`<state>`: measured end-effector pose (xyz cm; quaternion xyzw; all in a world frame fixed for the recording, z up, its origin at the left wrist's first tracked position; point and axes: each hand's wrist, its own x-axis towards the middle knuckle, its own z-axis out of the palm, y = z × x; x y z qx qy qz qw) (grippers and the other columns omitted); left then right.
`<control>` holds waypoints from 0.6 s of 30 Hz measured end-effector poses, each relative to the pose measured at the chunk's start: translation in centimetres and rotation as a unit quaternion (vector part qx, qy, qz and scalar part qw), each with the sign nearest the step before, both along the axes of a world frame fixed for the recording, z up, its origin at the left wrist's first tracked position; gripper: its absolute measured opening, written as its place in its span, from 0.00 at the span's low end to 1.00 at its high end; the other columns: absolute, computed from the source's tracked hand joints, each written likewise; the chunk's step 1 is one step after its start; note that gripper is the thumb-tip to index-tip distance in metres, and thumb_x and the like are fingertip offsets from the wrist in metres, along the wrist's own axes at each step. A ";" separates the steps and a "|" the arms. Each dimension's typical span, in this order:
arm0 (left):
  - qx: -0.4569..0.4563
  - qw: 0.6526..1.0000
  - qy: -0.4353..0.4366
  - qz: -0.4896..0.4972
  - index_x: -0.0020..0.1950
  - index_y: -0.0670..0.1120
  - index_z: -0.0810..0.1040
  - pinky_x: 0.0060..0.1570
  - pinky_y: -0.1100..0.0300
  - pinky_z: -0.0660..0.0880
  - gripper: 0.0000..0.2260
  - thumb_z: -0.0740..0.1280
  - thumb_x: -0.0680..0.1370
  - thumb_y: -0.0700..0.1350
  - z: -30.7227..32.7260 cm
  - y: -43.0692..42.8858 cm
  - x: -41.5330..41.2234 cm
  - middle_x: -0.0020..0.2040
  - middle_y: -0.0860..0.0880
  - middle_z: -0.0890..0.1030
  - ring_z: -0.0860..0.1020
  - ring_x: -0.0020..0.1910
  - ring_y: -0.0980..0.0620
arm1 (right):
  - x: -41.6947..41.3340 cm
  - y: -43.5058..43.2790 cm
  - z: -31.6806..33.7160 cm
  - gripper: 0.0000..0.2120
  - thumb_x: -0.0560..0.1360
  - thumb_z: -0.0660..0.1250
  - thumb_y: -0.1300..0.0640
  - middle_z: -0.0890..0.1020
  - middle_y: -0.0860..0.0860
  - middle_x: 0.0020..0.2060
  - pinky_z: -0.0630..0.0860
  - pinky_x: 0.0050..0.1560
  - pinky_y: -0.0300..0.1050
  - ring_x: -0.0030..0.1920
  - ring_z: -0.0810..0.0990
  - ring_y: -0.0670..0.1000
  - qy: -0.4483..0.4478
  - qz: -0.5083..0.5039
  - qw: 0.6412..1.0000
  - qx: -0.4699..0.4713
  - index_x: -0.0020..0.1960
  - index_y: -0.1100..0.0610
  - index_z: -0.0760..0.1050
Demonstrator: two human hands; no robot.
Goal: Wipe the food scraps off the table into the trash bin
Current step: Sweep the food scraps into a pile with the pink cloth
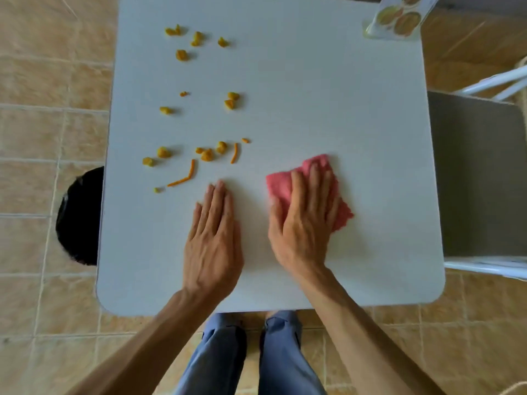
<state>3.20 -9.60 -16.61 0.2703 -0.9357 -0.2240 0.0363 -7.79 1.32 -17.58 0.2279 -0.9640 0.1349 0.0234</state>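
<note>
Table (299, 95) fills the view, pale and square with rounded corners, and everything else is best placed against it. Off its left edge, partly tucked under, sits the black trash bin (79, 218); off its right edge stands a grey chair (479, 172); at its far right corner rests a clear packet (399, 15) printed with fruit pictures.

On the table's near right half lies the pink cloth (310, 178), pinned flat under the right hand (305, 220), whose fingers are spread and pressing down rather than gripping. The left hand (214, 238) lies open and flat on the table's near middle, holding nothing, just beside the nearest scraps.

The food scraps (199, 109), yellow chunks and a few orange strips, are scattered down the table's left half, from the far edge almost to the left hand, none yet at the bin.

The step looks like the start of the sweep. To do it well, the cloth should likely go beyond the rightmost pieces and travel leftward in long, overlapping passes, kept flat so chunks do not slip under its edge. Herd the far pieces nearer first, so the pile leaves the table directly above the bin. The thin strips may roll; steady pressure should carry them.
</note>
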 end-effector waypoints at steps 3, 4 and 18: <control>-0.004 0.999 -0.007 0.038 0.77 0.37 0.59 0.78 0.49 0.51 0.23 0.52 0.83 0.44 0.5 -1.2 3.5 0.79 0.42 0.56 0.51 0.80 0.47 | 0.2 1.0 0.3 0.27 0.83 0.58 0.43 0.60 0.56 0.82 0.56 0.79 0.65 0.83 0.54 0.60 -0.017 0.262 0.965 0.022 0.79 0.53 0.66; -0.005 0.998 -0.011 0.057 0.78 0.37 0.58 0.78 0.49 0.49 0.24 0.51 0.83 0.44 0.6 -2.0 4.4 0.80 0.42 0.55 0.50 0.80 0.48 | -1.0 1.1 -0.1 0.27 0.83 0.58 0.44 0.61 0.56 0.82 0.58 0.79 0.64 0.82 0.56 0.60 -0.003 0.254 0.967 0.020 0.79 0.52 0.66; -0.043 0.981 -0.050 0.180 0.79 0.39 0.51 0.78 0.45 0.49 0.25 0.48 0.83 0.47 -2.4 -6.7 6.1 0.81 0.43 0.51 0.48 0.80 0.46 | 0.4 -17.0 -1.1 0.29 0.83 0.58 0.46 0.64 0.63 0.79 0.56 0.78 0.66 0.80 0.60 0.66 0.014 -0.044 0.999 -0.024 0.78 0.61 0.66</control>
